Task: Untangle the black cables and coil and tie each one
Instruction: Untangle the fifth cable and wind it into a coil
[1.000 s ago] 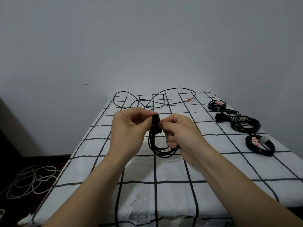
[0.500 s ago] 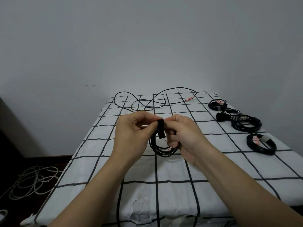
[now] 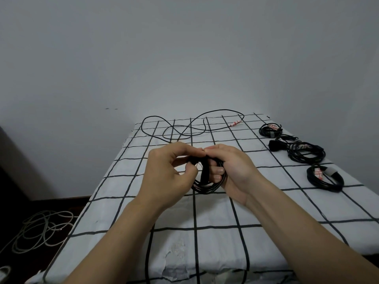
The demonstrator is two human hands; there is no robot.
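Note:
Above the middle of the table I hold a small coiled black cable [image 3: 207,186] in both hands. My left hand [image 3: 170,175] pinches a black strap [image 3: 204,174] that wraps the coil's top. My right hand [image 3: 229,171] grips the coil from the right, fingers through the loop. The two thumbs touch above the coil. A loose black cable [image 3: 192,128] with a red-and-white tag lies spread out at the table's far end.
Three coiled, tied black cables lie along the right side: one [image 3: 270,130] far, one [image 3: 303,153] in the middle, one [image 3: 325,178] nearer. The table wears a white cloth with a black grid [image 3: 205,232]. Pale cables [image 3: 39,230] lie on the floor at left.
My hands have closed in over the coil and the strap has been folded down around the top of it. The coil sits a little lower in my grip.

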